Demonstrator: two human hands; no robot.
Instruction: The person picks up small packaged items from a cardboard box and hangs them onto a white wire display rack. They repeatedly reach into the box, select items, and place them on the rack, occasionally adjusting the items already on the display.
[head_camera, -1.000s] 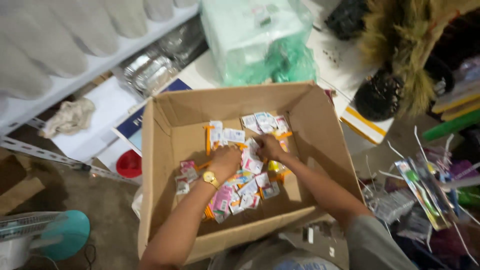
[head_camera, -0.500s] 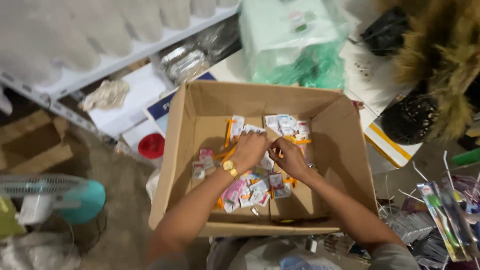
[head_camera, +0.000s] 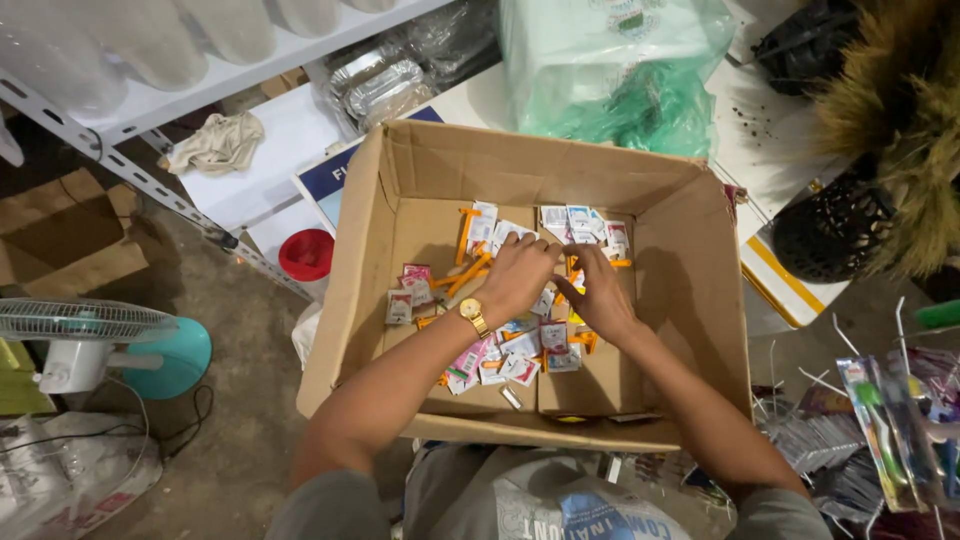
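An open cardboard box (head_camera: 370, 250) stands on the floor in front of me. Its bottom is strewn with several small carded packets (head_camera: 520, 355) in white, pink and orange. My left hand (head_camera: 517, 275), with a gold watch on the wrist, reaches into the middle of the box and rests on the packets with its fingers curled. My right hand (head_camera: 598, 290) lies close beside it, fingers bent down onto the same heap. The two hands almost touch. What the fingers hold underneath is hidden.
A white metal shelf (head_camera: 150, 105) runs along the upper left. A small fan (head_camera: 90, 335) stands at left. A green plastic bag (head_camera: 620, 70) sits behind the box. A black basket (head_camera: 830, 230) and carded toothbrushes (head_camera: 885, 420) lie at right. A red lid (head_camera: 306, 254) is beside the box.
The view has shifted so the box sits more central. Both hands moved slightly toward the far side of the heap and stay close together on the packets.
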